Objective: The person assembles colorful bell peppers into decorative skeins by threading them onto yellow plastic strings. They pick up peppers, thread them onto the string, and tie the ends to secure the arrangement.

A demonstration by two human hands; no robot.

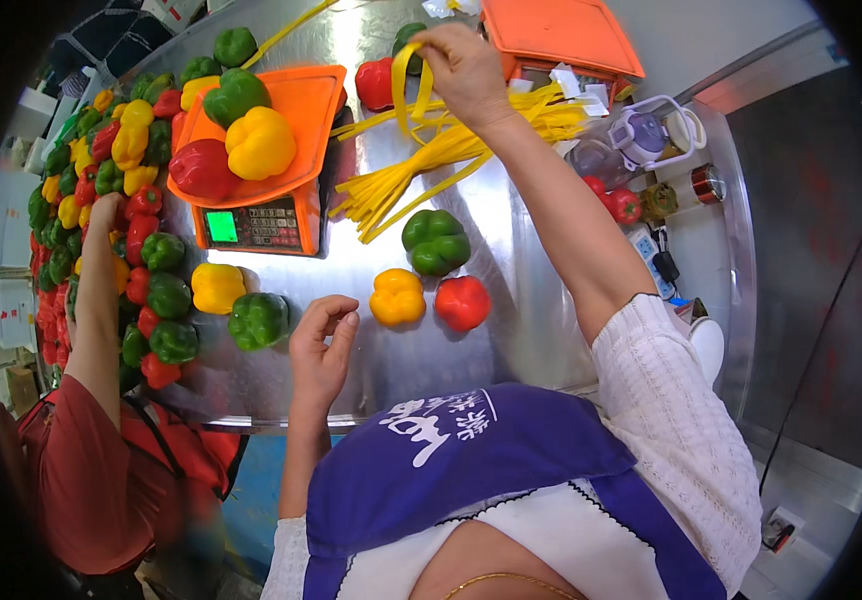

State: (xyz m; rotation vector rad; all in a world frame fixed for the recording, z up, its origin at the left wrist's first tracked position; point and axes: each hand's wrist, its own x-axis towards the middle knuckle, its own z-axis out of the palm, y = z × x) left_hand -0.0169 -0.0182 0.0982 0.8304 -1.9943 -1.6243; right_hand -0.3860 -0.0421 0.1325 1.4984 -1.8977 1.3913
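Note:
My right hand (463, 78) is raised over the far side of the metal table, fingers pinched on a flat yellow strip (403, 92) that hangs in a loop. Below it lies a loose bundle of yellow strips (416, 178). My left hand (323, 350) is near the table's front edge, loosely curled with thumb apart and nothing in it. Just beyond it sit a yellow pepper (397, 297), a red pepper (463, 303) and a green pepper (436, 242). To its left are another green pepper (258, 321) and a yellow pepper (218, 288).
An orange scale (296, 222) carries a green, a yellow and a red pepper. A pepper pile (156, 290) covers the left side, where another person's arm (99, 300) reaches in. A second orange scale (561, 35), a clear jug (641, 140) and jars (659, 202) stand at right.

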